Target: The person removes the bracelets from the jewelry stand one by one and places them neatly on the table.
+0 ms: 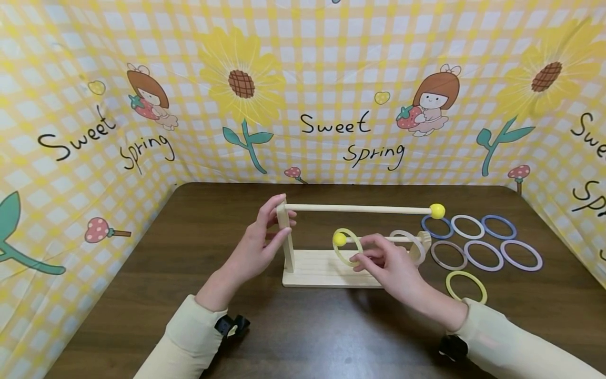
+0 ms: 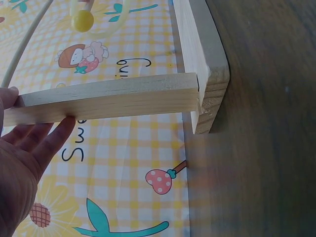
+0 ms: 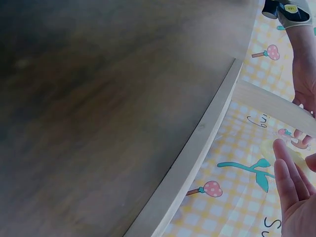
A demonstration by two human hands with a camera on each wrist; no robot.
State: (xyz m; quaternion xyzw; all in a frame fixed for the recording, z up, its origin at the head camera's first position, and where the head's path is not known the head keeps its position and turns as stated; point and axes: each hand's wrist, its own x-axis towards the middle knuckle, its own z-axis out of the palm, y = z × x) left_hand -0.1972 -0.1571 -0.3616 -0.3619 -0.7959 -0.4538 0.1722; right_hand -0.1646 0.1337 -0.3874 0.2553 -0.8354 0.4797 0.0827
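Note:
A wooden stand has a base (image 1: 322, 276), a left post (image 1: 288, 247) with a long upper rod (image 1: 360, 209), and a shorter post at right with a lower rod (image 1: 379, 239). Both rods end in yellow balls. My left hand (image 1: 253, 247) grips the left post near its top, thumb on one side and fingers on the other. With thumb and fingertips, my right hand (image 1: 395, 268) pinches a pale yellow ring (image 1: 344, 263). In the head view that ring surrounds the lower rod's ball end; its exact depth is unclear. A pale pinkish ring (image 1: 420, 251) hangs around the lower rod near the right post.
Several loose rings lie on the dark table right of the stand, among them a blue ring (image 1: 498, 216), a lilac ring (image 1: 541, 258) and a yellow ring (image 1: 448, 288). The right forearm passes close to the yellow one. A patterned cloth (image 1: 303, 68) surrounds the table.

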